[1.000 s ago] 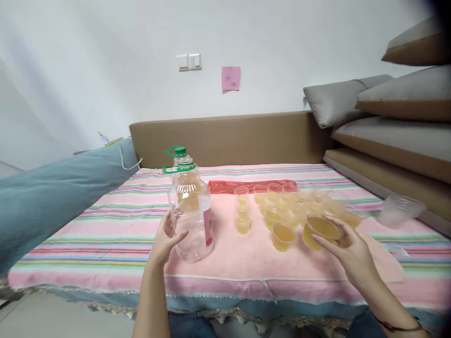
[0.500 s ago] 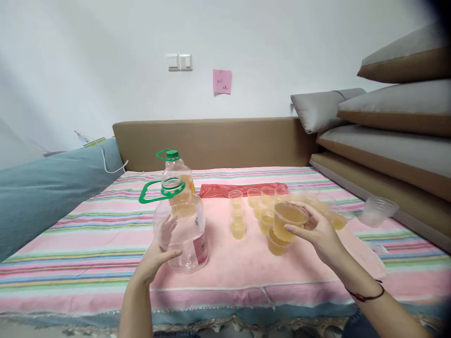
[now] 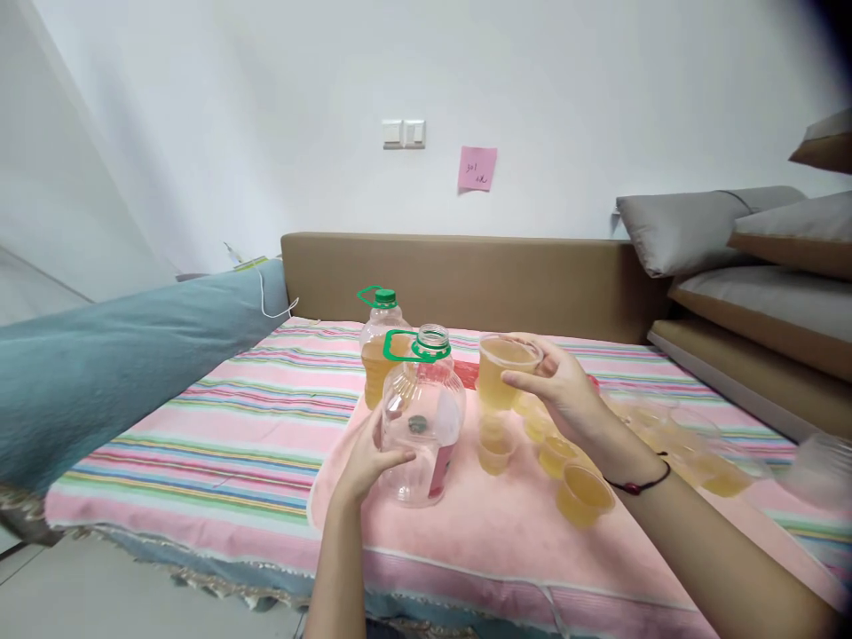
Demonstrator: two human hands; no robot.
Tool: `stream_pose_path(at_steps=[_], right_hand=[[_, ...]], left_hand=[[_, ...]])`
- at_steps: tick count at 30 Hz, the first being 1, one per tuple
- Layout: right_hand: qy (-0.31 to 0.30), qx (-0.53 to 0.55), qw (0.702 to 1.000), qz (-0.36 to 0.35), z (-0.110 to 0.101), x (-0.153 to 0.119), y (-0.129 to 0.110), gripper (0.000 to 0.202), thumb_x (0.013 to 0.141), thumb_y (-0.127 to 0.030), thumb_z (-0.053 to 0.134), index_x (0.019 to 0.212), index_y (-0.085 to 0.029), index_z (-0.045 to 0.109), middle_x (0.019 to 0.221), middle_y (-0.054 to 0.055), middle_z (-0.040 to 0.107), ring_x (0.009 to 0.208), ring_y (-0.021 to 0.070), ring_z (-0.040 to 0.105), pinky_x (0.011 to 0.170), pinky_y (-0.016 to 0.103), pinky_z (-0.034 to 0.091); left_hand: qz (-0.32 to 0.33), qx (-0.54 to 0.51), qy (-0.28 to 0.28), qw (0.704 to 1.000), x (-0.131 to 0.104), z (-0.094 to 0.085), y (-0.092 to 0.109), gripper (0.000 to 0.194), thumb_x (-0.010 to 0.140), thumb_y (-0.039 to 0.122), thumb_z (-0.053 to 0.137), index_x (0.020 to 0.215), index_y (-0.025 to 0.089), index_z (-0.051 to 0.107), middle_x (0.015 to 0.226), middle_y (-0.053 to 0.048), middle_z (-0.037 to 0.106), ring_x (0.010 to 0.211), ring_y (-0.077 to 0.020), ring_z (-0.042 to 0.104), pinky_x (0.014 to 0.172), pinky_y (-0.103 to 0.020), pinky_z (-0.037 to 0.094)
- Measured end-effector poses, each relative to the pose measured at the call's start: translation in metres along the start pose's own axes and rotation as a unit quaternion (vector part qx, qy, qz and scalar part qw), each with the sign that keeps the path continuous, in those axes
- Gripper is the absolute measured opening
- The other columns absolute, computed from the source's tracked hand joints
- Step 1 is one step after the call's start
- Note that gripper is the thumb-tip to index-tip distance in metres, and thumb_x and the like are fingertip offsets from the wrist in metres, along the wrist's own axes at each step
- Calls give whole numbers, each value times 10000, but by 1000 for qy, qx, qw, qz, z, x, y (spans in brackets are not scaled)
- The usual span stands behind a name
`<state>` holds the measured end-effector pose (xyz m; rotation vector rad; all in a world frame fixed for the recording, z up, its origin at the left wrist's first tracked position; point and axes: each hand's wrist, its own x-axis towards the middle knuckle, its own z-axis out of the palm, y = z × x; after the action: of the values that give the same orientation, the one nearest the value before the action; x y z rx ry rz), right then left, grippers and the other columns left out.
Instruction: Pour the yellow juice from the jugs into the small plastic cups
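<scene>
My right hand [image 3: 565, 382] grips a clear plastic cup [image 3: 499, 386] of pale yellow liquid. It holds the cup raised, just right of the neck of a clear plastic jug [image 3: 419, 399]. That jug has no cap, a green handle ring, and looks empty apart from a dark spot. My left hand [image 3: 366, 461] curves around the jug's lower left side, thumb in front and fingers partly behind it. Behind the open jug stands a second jug [image 3: 374, 359], green-capped and partly filled with amber liquid. Filled cups, one of them a cup [image 3: 584, 497] nearest the front, stand to the right.
More filled cups [image 3: 719, 475] stand on the right, near a stack of clear empty cups [image 3: 818, 470]. A red plastic bag [image 3: 466, 373] lies behind. Striped cloth [image 3: 253, 426] and a pink mat [image 3: 479, 541] cover the surface. Grey-brown cushions [image 3: 752, 328] are piled at the right.
The view has turned left. My right hand has lifted the cup away from the other cups and brought it left beside the open jug's mouth. My left hand remains at that jug.
</scene>
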<state>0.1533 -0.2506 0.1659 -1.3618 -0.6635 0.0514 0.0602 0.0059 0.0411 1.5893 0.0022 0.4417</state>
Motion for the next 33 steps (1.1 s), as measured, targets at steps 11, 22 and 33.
stream_pose_path(at_steps=[11,22,33], right_hand=[[-37,-7,999,5,26,40,-5,521,583,-354,876,1039,-258,644,1135,59,727,1089,250,654,920,406,506],[-47,-23,999,1,36,52,-5,532,563,-364,885,1029,-249,655,1102,58,740,1064,245,664,937,411,503],[-68,-53,996,-3,38,55,-11,506,593,-387,869,1040,-252,674,1130,62,735,1064,261,671,926,438,526]], left_hand=[[-32,-67,-5,997,11,-12,-17,780,480,386,905,1191,210,638,1274,-120,644,1281,-357,515,1091,-461,362],[-51,-60,9,997,12,-11,-19,771,401,399,918,1096,199,652,1177,-113,676,1213,-370,554,1057,-471,389],[-31,-53,-2,998,11,-9,-13,820,428,389,905,1182,217,633,1212,-98,673,1222,-358,554,1067,-469,391]])
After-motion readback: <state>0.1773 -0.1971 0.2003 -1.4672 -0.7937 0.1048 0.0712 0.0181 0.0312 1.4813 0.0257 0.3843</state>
